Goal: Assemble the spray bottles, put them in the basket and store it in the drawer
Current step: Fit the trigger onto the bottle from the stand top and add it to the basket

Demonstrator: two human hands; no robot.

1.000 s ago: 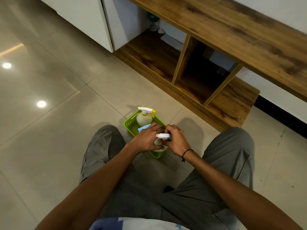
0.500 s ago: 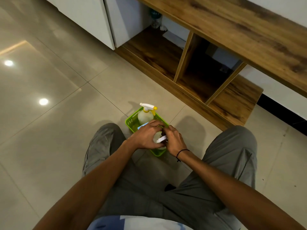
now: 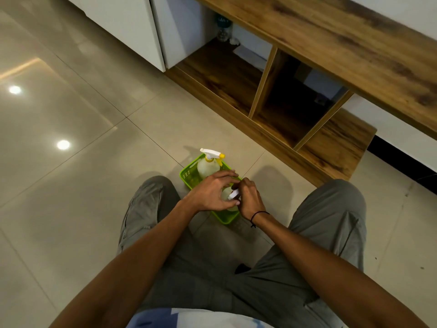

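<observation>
Gripping one spray bottle (image 3: 227,197) in the basket (image 3: 188,175), both hands (image 3: 214,192) closed.

Dim, warm indoor shot with wide-angle bend at the edges.
Two ceiling lights glare off the glossy beige floor tiles (image 3: 71,114); soft shadows sit behind the green plastic basket (image 3: 189,174), and the wooden shelf unit's (image 3: 295,102) cubbies go nearly black.

Glossy tiled floor (image 3: 71,185) — green plastic basket (image 3: 186,174) — wood-grain shelf unit (image 3: 331,43).
</observation>
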